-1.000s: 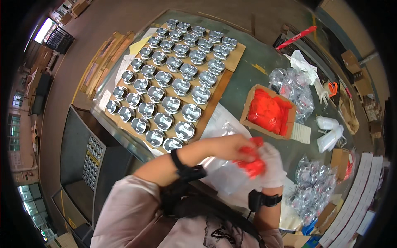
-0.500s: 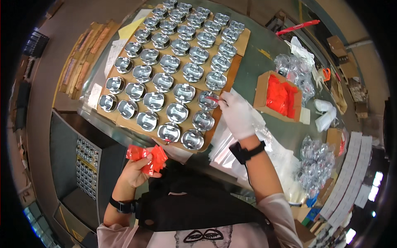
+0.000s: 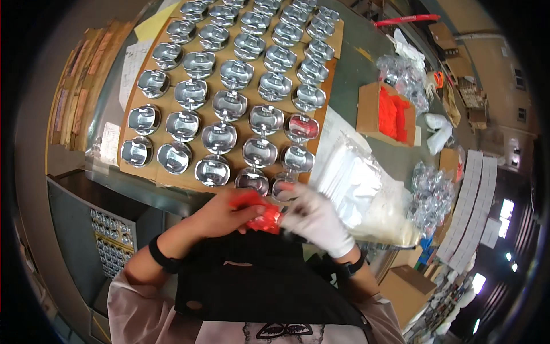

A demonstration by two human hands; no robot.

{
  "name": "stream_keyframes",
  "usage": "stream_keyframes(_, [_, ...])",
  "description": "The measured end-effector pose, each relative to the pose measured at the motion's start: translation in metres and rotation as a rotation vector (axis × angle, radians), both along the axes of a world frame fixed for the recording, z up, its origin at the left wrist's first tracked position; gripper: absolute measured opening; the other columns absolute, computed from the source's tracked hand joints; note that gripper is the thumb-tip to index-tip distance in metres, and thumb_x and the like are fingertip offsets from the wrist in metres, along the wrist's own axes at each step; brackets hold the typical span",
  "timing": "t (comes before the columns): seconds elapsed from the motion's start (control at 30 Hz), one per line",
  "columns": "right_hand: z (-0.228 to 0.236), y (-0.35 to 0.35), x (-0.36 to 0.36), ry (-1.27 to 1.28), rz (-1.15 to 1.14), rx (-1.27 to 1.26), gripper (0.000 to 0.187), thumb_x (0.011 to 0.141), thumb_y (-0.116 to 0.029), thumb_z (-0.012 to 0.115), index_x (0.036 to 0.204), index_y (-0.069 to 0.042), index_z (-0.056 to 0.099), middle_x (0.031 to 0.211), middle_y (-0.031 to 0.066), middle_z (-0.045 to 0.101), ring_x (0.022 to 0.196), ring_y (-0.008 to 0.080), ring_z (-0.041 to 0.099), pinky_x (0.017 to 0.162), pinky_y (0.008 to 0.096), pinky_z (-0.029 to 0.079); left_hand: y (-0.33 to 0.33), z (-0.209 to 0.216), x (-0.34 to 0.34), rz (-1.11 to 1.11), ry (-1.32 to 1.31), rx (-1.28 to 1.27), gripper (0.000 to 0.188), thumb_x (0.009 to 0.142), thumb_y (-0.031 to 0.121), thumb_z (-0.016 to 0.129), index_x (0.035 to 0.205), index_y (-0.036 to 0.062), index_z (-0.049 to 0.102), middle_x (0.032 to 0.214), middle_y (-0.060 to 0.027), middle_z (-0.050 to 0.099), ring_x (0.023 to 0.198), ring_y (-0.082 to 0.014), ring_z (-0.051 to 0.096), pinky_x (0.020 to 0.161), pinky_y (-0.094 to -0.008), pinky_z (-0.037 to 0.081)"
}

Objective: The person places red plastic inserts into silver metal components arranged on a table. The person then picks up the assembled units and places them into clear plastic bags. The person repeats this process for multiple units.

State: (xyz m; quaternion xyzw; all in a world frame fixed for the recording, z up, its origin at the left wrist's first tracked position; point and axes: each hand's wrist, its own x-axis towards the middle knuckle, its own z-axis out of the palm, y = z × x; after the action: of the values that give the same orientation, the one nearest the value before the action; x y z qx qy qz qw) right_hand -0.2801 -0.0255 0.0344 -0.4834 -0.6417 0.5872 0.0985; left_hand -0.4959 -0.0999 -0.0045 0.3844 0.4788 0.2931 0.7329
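Observation:
My bare left hand [image 3: 220, 217] is closed round a bunch of small red plastic packets [image 3: 264, 219], held over the near edge of the table. My right hand [image 3: 315, 221], in a white glove, is at the right side of the packets; its fingers are blurred, so what they grip is unclear. Beyond both hands, shiny metal pistons [image 3: 219, 137] stand in rows on brown cardboard [image 3: 189, 166]. A red packet lies in one piston [image 3: 302, 127] of the right-hand row. My hands partly cover the nearest pistons.
Right of the pistons lie clear plastic bags [image 3: 349, 178] and papers. Farther right stands a cardboard box [image 3: 369, 109] of red packets, with bagged pistons [image 3: 432, 198] beside it. A dark cabinet [image 3: 74, 212] holding more pistons is at the left.
My right hand has moved from the right-hand row toward me, beside the packets. My left hand has moved right and inward with its packets. The whole view has shifted.

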Motion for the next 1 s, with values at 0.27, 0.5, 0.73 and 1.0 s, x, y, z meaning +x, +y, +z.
stream_keyframes(0.27, [-0.005,-0.015,0.032,-0.206,0.362,0.018,0.013,0.078,-0.004,0.068,0.091,-0.003,0.068,0.079,0.0101,0.065,0.080,0.0196,0.065,0.071,0.0312,0.051,-0.020,-0.010,-0.015,-0.083,-0.038,-0.133,0.021,0.096,0.018,0.058,0.107,0.0014,0.065,0.084,-0.0044,0.065,0.069,-0.0105,0.062,0.054,-0.0248,0.052])
stream_keyframes(0.5, [-0.039,0.027,0.045,-0.314,-0.253,0.464,0.009,0.079,-0.006,0.068,0.086,-0.005,0.064,0.086,0.0116,0.065,0.078,0.0273,0.064,0.069,0.0352,0.052,-0.040,-0.011,-0.033,0.048,-0.054,-0.247,0.027,0.098,0.026,0.056,0.118,0.0077,0.060,0.091,-0.0008,0.064,0.076,-0.0078,0.060,0.058,-0.0238,0.052])
stream_keyframes(0.73, [-0.069,0.066,0.005,-0.432,0.152,0.796,0.011,0.077,-0.007,0.069,0.087,-0.010,0.066,0.090,0.0114,0.065,0.080,0.0306,0.064,0.068,0.0390,0.053,-0.034,-0.010,-0.032,0.028,-0.126,-0.245,0.030,0.098,0.022,0.056,0.123,0.0043,0.057,0.103,-0.0046,0.062,0.083,-0.0107,0.061,0.063,-0.0249,0.053])
stream_keyframes(1.0, [-0.062,0.069,0.012,-0.404,0.041,0.746,0.016,0.075,-0.012,0.073,0.086,-0.009,0.062,0.088,0.0107,0.062,0.077,0.0307,0.064,0.066,0.0401,0.052,-0.033,-0.016,-0.035,-0.017,-0.183,-0.239,0.034,0.100,0.025,0.052,0.127,0.0052,0.056,0.108,-0.0038,0.063,0.090,-0.0108,0.060,0.069,-0.0265,0.054])
